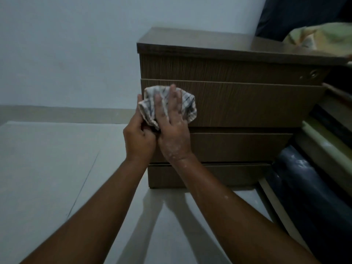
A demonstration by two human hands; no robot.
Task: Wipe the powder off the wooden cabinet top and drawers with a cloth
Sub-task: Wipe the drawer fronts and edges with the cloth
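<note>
DIM ROOM, CABINET CLEANING: A person presses a crumpled white cloth with dark checked lines [187,106] against a brown wood-grain cabinet [228,176], seen from a head-worn camera looking down along both bare forearms.

The cloth sits bunched at the left end of the second drawer front [257,103] from the top, touching the panel.

The right hand [171,130] lies flat over the middle of the cloth. Its fingers are straight and point upward, pushing the fabric onto the wood without grasping it. White powder specks [176,149] dot the back of that hand, the wrist and the forearm.

The left hand [139,138] touches the right one at its side. Its fingers are curled round the cloth's lower left edge and its thumb is raised along the cloth's left side.

Above them, the dark flat cabinet top [190,41] carries a pale green and yellow fabric bundle [322,38] at its right end. A small round metal lock [313,74] is set at the right of the uppermost panel.

The cabinet stands on a pale glossy tiled floor [47,178] in front of a pale plain wall [66,44]. Dark rolled items [308,187] lie just beside it on the right, and the low light hides what they are. It also hides whether any powder lies on the wood.
</note>
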